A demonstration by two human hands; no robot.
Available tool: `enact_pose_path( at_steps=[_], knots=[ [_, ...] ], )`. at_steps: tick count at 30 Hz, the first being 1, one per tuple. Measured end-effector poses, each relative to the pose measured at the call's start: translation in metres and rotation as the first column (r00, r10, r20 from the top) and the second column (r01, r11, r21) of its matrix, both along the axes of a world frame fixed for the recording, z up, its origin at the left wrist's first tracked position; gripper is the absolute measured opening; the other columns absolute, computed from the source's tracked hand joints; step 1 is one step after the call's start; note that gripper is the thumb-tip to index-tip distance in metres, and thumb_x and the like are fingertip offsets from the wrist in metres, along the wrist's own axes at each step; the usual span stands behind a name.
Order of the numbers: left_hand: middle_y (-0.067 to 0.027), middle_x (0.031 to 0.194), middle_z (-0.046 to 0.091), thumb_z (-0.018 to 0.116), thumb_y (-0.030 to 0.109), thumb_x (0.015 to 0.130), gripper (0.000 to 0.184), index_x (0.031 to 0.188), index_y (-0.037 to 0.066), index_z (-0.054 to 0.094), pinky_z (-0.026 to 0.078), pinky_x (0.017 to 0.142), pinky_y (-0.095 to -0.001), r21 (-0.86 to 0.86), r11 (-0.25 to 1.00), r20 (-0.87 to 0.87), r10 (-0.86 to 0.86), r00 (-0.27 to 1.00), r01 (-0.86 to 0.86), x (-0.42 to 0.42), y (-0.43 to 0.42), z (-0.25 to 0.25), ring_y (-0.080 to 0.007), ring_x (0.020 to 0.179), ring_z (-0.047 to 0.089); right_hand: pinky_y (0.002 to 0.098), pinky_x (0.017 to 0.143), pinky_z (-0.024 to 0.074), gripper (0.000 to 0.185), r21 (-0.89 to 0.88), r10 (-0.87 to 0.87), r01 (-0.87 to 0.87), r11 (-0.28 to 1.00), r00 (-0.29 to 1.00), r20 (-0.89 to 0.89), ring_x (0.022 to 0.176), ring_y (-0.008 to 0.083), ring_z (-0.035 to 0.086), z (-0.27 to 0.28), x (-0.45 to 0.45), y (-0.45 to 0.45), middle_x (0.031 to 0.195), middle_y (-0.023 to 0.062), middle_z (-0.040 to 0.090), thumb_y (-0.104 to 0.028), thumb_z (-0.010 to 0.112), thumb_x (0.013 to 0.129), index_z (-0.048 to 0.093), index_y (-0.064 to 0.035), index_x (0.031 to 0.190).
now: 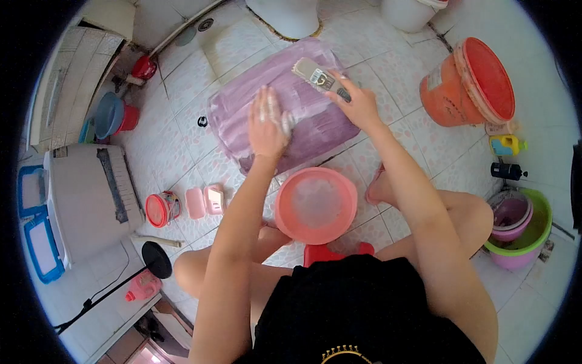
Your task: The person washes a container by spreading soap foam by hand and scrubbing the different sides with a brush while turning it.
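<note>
A wet purple mat (321, 124) lies spread on the tiled floor, with whitish suds smeared over it. My left hand (268, 125) rests flat on the mat's middle, fingers stretched out and foam on them. In my right hand (357, 104) is a scrubbing brush (309, 71) with pale bristles and a label on its back. The brush is over the mat's far right part; whether its bristles touch the cloth I cannot tell. Nearer to me stands a pink basin (347, 206) holding cloudy water.
An orange bucket (445, 94) stands at the right, near a yellow bottle (504, 145) and stacked basins (541, 224). At the left are a soap box (196, 203), a small red-lidded bucket (156, 210) and a white washing machine (85, 194). A red stool (315, 255) is under me.
</note>
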State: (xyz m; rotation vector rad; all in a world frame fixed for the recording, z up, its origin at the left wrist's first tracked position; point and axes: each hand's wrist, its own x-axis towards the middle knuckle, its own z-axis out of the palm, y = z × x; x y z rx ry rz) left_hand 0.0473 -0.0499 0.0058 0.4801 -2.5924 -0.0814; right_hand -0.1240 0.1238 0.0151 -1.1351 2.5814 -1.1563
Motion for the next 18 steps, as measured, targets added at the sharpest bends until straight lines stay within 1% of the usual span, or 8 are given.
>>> enact_pose_path(
  at_steps=[2,5,6,9,12,14,17,18],
  knots=[
    [-0.0239,0.149,0.04,0.058,0.029,0.089,0.069,0.145,-0.004,0.037,0.027,0.116,-0.0491,0.024,0.997,0.011,-0.077,0.997,0.077,-0.026,0.024,0.002,-0.0361,0.14,0.037,0.0422,0.078,0.0517,0.056,-0.084,0.009,-0.003,0.996,0.998,0.069,0.086,0.0377,0.067,-0.003,-0.002,-0.002,0.098,0.0187,0.07,-0.051,0.064,0.089,0.053,-0.0292,0.139],
    [-0.0255,0.15,0.037,0.058,0.034,0.09,0.072,0.145,-0.006,0.036,0.025,0.117,-0.05,0.015,0.981,-0.04,-0.195,0.98,0.196,-0.061,0.055,-0.019,-0.0369,0.142,0.033,0.0409,0.085,0.0508,0.058,-0.196,0.032,-0.005,0.981,0.99,0.138,0.098,0.0369,0.066,-0.005,-0.006,-0.003,0.11,0.0195,0.069,-0.051,0.065,0.089,0.054,-0.0244,0.139],
    [-0.0276,0.15,0.035,0.058,0.037,0.09,0.073,0.144,-0.008,0.036,0.023,0.117,-0.0505,-0.032,0.987,0.001,-0.159,0.987,0.159,-0.064,0.066,-0.019,-0.0374,0.144,0.03,0.0409,0.087,0.0503,0.059,-0.22,0.032,0.004,0.975,0.987,0.157,0.102,0.0363,0.066,-0.008,-0.008,-0.004,0.113,0.0196,0.068,-0.052,0.065,0.089,0.054,-0.0226,0.139],
    [-0.0231,0.154,0.032,0.057,0.038,0.091,0.072,0.145,-0.004,0.036,0.021,0.118,-0.0484,-0.067,0.975,0.06,-0.21,0.976,0.214,-0.057,0.065,-0.022,-0.0343,0.146,0.027,0.0407,0.091,0.0489,0.062,-0.25,0.057,-0.003,0.968,0.976,0.21,0.11,0.0352,0.064,-0.017,-0.018,-0.003,0.121,0.0184,0.066,-0.053,0.065,0.088,0.055,-0.019,0.138],
    [-0.0168,0.157,0.03,0.057,0.039,0.092,0.071,0.148,0.001,0.035,0.021,0.119,-0.0457,-0.142,0.904,0.274,-0.355,0.894,0.403,-0.013,0.039,-0.024,-0.0305,0.147,0.025,0.041,0.093,0.0484,0.063,-0.198,0.061,-0.005,0.98,0.959,0.278,0.113,0.0353,0.063,-0.012,-0.016,-0.002,0.124,0.0177,0.065,-0.054,0.066,0.087,0.055,-0.0182,0.138],
    [-0.0122,0.159,0.029,0.057,0.039,0.092,0.071,0.15,0.005,0.033,0.021,0.119,-0.0439,-0.069,0.918,0.371,-0.34,0.864,0.391,0.027,0.023,-0.023,-0.0278,0.148,0.025,0.041,0.093,0.0484,0.064,-0.176,0.048,0.002,0.984,0.959,0.279,0.113,0.0357,0.063,-0.008,-0.013,-0.001,0.124,0.0176,0.065,-0.055,0.066,0.087,0.055,-0.0183,0.138],
    [-0.0111,0.158,0.03,0.057,0.04,0.092,0.073,0.151,0.006,0.032,0.021,0.12,-0.0412,-0.122,0.915,0.438,-0.298,0.848,0.385,0.078,-0.006,-0.021,-0.0253,0.147,0.026,0.0408,0.094,0.0485,0.065,-0.188,0.047,0.0,0.982,0.968,0.247,0.113,0.036,0.063,-0.007,-0.012,-0.001,0.125,0.0176,0.065,-0.054,0.066,0.087,0.054,-0.0186,0.139],
    [-0.0125,0.158,0.03,0.058,0.04,0.091,0.073,0.151,0.005,0.032,0.021,0.12,-0.0419,-0.144,0.923,0.448,-0.259,0.855,0.356,0.089,-0.016,-0.019,-0.0268,0.147,0.026,0.0406,0.094,0.0484,0.064,-0.192,0.06,-0.01,0.981,0.964,0.257,0.113,0.0358,0.063,-0.006,-0.013,0.0,0.125,0.0175,0.065,-0.054,0.066,0.087,0.054,-0.0186,0.139]
  ],
)
